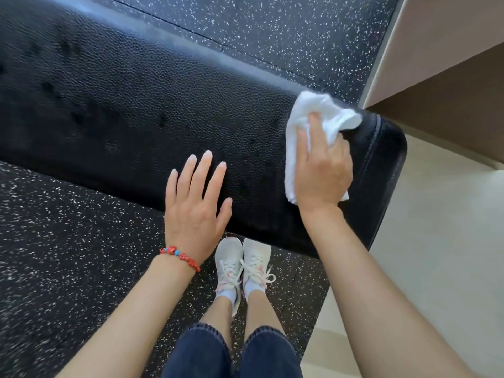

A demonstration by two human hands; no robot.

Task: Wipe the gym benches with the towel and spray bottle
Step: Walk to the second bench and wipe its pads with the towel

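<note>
The right hand (323,170) has its grip clenched on a white towel (313,124), pressing it onto the black padded worktop (136,105) near its rounded end. The left hand (195,205) lies released, fingers spread flat, at the worktop's near edge.

The counter (136,105) is running out past the left edge, blurring there — the towel (313,124) beside its right end is hiding the right hand's fingers (316,124) partly.
</note>
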